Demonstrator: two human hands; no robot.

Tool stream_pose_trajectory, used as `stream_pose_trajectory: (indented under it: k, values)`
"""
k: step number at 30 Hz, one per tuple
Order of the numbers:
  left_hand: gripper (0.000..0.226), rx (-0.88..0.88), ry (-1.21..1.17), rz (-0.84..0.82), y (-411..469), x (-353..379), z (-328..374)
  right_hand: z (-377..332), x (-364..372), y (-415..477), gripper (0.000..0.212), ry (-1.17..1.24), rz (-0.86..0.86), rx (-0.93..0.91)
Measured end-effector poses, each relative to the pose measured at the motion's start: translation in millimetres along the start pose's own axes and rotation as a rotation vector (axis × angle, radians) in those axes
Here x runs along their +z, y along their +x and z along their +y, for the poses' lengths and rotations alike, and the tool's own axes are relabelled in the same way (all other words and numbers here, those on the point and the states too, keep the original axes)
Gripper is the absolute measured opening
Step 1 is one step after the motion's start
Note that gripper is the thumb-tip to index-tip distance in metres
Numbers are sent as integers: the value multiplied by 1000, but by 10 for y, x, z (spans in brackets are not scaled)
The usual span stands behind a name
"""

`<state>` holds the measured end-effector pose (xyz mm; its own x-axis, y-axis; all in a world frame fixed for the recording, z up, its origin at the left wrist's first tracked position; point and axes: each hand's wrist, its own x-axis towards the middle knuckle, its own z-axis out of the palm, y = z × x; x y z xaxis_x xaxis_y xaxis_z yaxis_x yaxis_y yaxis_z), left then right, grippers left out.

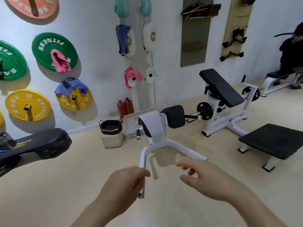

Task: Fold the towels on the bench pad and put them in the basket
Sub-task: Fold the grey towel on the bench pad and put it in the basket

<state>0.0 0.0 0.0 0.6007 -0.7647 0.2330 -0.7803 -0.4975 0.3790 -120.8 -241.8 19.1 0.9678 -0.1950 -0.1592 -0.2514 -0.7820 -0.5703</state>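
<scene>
1 pale towel (153, 126) hangs draped over the black bench pad (144, 130), its long axis running over the pad's top edge and its near end pointing at the floor. The basket (111, 126) stands near the pad's left side. The left hand (126, 181) is loosely curled and the right hand (202, 179) has relaxed, parted fingers; both hold nothing.

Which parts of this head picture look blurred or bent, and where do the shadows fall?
Head view: the right hand is motion-blurred at the fingers, the left hand sharper; the green plate casts a soft shadow down-right on the wall; the wide lens bows the room's lines.
</scene>
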Motion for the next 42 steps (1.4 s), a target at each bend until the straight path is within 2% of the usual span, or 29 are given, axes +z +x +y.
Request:
stream_pose_trajectory:
  k: [4, 8, 11, 17, 20, 26, 34, 39, 42]
  values:
    - [34, -99, 197, -262, 554, 553, -204, 524, 175, 660, 54, -192, -135, 98]
    - [40, -176, 276, -398, 1086, 935, -671, 945, 391, 1384, 68, -200, -57, 181]
    - [40, -226, 263, -377, 1564, 1126, -1098, 1067, 504, 1986, 70, -162, 7, 201]
    - [35, -323, 143, -177, 2826, 1324, -2066, 1039, 519, 3463, 66, -130, 121, 118]
    - [31, -351, 94, -138, 3529, 1383, -2563, 973, 438, 4295, 61, -133, 117, 86]
    - [37, -364, 165, -189, 4648, 1608, -3418, 939, 437, 5696, 56, -169, 75, 74]
    - [47, -324, 225, -263, 5572, 2171, -4239, 1235, 718, 7010, 56, -158, 28, 30]
    - [48, -278, 209, -335, 5880, 2430, -4503, 1550, 903, 7666, 75, -266, 44, 22]
    - [50, -183, 225, -358, 5956, 2418, -4568, 1690, 954, 7872, 78, -301, 87, -86]
